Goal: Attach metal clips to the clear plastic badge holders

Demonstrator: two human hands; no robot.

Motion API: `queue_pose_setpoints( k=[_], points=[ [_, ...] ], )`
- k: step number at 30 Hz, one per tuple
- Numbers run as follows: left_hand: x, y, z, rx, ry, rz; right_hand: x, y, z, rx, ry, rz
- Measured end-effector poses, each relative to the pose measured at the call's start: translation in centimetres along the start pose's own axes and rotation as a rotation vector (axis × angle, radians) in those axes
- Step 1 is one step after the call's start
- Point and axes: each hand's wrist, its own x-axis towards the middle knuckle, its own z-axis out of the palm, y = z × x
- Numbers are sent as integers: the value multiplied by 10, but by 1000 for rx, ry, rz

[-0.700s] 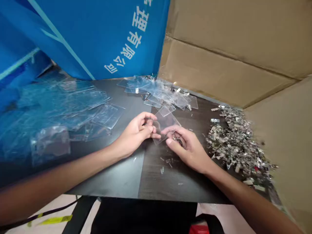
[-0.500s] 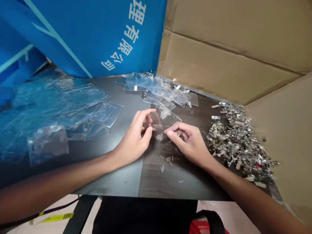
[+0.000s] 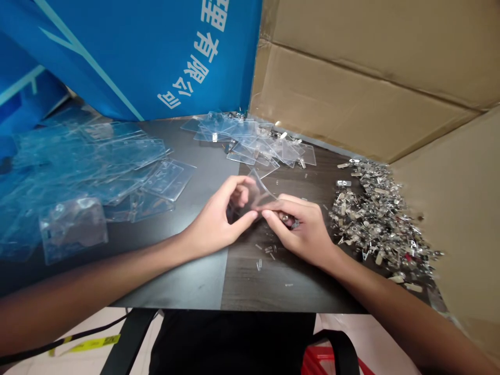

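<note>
Between both hands is a clear plastic badge holder (image 3: 260, 190), tilted up off the dark table. My left hand (image 3: 226, 213) grips its left side, fingers curled behind and thumb at the lower edge. At the lower right edge, the thumb and index finger of my right hand (image 3: 299, 221) pinch the holder. Small metal clips (image 3: 288, 219) are tucked in the curled fingers of the right hand, partly hidden. Just below the hands lie several short clear plastic slivers (image 3: 269, 249).
A large heap of clear badge holders (image 3: 97, 161) spreads over the left. A pile of metal badge clips (image 3: 385, 219) lies on the right. Holders with clips (image 3: 253, 138) lie at the back. A blue printed panel (image 3: 128, 57) and cardboard walls (image 3: 351, 94) stand behind.
My hands have come closer together, with the left thumb now near the right fingertips. The badge holder has tilted up and looks bent. The view has shifted slightly.
</note>
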Motion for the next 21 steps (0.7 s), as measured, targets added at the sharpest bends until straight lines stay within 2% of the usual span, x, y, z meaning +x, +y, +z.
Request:
queue_pose_setpoints(
  k=[3, 5, 7, 10, 13, 16, 18, 21],
  points=[
    [0, 1, -7, -44, 82, 106, 0, 1, -1, -96, 219, -34],
    [0, 2, -12, -105, 74, 169, 1, 3, -3, -151, 327, -109],
    [0, 4, -13, -125, 24, 163, 2, 5, -4, -198, 371, -218],
    [0, 8, -8, -131, -100, 33, 2, 7, -5, -238, 337, -392],
    [-2, 12, 2, -262, -166, -146, 0, 7, -5, -253, 254, -505],
    [-3, 16, 7, -401, -241, -277, -4, 8, -6, -271, 192, -530],
    [-3, 17, 6, -453, -270, -312, -6, 9, -6, -270, 163, -527],
    [-3, 19, 4, -465, -226, -334, -5, 7, -5, -259, 124, -526]
  ],
)
